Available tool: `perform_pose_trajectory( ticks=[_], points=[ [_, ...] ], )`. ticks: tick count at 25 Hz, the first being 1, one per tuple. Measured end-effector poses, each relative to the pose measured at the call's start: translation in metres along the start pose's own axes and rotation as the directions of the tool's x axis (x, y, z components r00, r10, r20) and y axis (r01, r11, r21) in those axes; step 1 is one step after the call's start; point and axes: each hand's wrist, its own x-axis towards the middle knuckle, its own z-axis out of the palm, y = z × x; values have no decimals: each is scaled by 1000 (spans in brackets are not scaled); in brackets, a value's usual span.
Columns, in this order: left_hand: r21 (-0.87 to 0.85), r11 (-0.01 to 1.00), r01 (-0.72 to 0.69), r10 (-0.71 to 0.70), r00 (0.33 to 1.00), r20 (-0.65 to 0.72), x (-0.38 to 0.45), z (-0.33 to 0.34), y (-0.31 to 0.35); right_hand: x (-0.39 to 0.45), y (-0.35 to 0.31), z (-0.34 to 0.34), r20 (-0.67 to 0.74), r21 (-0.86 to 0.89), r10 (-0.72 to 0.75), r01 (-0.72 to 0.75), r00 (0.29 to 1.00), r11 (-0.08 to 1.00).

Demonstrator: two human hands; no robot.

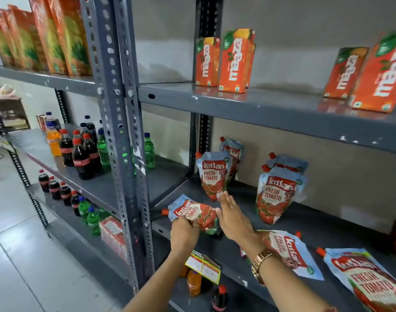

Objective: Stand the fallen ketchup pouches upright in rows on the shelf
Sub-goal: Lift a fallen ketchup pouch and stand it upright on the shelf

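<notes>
Grey shelf (305, 224): four pouches standing, three fallen; my left hand (184, 233) fingers pinching fallen pouch (193, 213), right hand (233, 217) fingers pressed together.

Illumination is even and moderately bright, with soft shadows beneath the upper shelf (282, 113). Wide-angle distortion bends the frame edges. Slight softness affects the outer cartons (381, 73).
</notes>
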Motion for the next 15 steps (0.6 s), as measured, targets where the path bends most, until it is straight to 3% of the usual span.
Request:
perform_pose_trajectory(
  ticks=[2,6,8,11,15],
  points=[
    [-81,995,64,-64,998,3,4,0,0,9,-3,4,98,102,87,-97,991,990],
    [-205,966,155,-156,988,15,18,-5,-8,13,-9,7,46,245,218,-222,975,944],
    [-301,931,207,-213,977,12,27,-13,-16,11,-9,7,107,289,256,-276,961,916],
    [-311,909,278,-279,959,43,39,-22,-28,5,-16,16,314,411,345,-454,885,790],
    [-328,884,332,-312,943,114,43,-25,-29,4,-27,24,403,606,426,-585,810,539]
  ],
)
